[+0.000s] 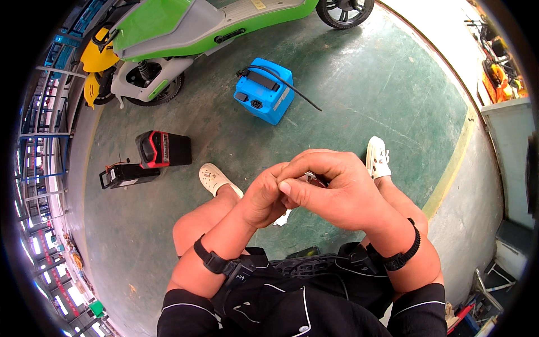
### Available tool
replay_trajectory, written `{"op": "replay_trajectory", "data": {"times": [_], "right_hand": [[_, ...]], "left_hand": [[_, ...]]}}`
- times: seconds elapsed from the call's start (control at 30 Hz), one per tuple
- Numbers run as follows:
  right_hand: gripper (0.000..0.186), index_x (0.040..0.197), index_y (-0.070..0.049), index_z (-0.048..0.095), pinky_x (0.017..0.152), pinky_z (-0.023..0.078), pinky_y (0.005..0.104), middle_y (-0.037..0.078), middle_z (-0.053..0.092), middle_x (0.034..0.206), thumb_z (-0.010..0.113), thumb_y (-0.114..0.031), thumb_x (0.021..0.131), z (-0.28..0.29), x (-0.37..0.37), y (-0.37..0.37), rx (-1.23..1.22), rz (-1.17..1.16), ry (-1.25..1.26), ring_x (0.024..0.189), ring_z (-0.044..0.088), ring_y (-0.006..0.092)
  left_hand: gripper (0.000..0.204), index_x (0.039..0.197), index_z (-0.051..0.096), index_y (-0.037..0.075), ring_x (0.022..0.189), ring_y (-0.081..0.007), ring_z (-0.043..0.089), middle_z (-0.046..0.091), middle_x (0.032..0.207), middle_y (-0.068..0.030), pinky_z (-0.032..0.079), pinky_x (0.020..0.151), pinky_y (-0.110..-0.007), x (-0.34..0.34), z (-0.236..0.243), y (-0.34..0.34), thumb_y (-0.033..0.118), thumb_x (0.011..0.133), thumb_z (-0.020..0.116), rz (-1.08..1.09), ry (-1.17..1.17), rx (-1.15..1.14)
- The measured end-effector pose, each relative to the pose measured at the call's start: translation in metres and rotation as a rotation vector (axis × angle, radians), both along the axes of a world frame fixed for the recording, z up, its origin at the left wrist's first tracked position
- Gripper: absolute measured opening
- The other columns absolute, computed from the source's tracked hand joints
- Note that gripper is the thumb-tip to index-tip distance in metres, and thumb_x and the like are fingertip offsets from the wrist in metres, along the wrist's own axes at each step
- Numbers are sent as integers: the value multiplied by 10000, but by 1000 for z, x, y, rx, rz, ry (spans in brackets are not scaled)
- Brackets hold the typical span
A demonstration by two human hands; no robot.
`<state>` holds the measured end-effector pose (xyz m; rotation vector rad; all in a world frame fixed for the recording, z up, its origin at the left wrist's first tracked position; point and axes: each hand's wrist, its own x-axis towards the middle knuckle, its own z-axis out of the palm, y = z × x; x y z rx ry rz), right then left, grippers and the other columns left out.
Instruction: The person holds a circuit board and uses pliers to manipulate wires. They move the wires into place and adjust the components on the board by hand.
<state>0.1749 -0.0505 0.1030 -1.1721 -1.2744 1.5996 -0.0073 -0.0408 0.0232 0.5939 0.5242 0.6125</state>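
Note:
My left hand (264, 196) and my right hand (339, 188) meet in front of me, above my lap. Thumbs and fingertips press together where the two touch, so both are closed. Whatever they may pinch is hidden by the fingers. A small dark reddish bit shows in the gap under the right fingers, too little to name. Just below the left hand a crumpled-looking white scrap (282, 218) peeks out; whether it is held or lies lower down I cannot tell. Beyond the hands, a blue battery case (275, 92) with a black handle and cable stands on the floor.
A green and grey electric scooter (168, 33) stands at the far left. Nearer on the left are a black and red battery case (171, 149) and a black battery pack (132, 175). Shelving (48, 135) lines the left side; a pale cabinet (511, 146) stands at right.

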Motion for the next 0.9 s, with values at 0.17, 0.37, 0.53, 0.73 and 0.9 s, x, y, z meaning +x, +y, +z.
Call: {"op": "replay_trajectory", "data": {"times": [0.17,0.37,0.53,0.73,0.9], "right_hand": [[77,950,47,684,710,565,269,88,680,902,679,-26,925,-3,-1,0,-71,-25,46,799,682,145],[64,946,45,671,708,565,267,82,668,883,671,-13,922,-5,1,-1,-50,-12,23,799,685,145],[46,929,42,670,687,547,253,78,663,883,663,0,913,-4,1,0,-40,-17,7,792,680,135],[54,925,45,676,685,545,252,82,666,884,657,-4,917,-3,0,-1,-40,-25,21,787,674,131],[95,960,52,677,712,566,271,95,677,897,665,-40,938,-2,2,-1,-85,-29,79,806,678,145]], "left_hand": [[754,1090,570,32,759,-89,453,551,895,-7,384,669,-264,-2,-6,1,708,782,700,12,-3,-11],[660,1031,564,58,752,-86,453,542,883,-2,382,665,-257,1,-7,3,660,805,712,11,-17,-5],[669,1032,564,60,744,-80,452,542,881,8,380,660,-252,2,-5,2,672,801,703,5,-12,4],[725,1076,572,47,732,-77,453,542,877,11,380,650,-250,2,-5,2,705,792,681,-5,-2,9],[734,1079,581,40,727,-84,455,542,862,7,387,647,-261,1,-5,3,713,800,671,-39,-48,-13]]}}
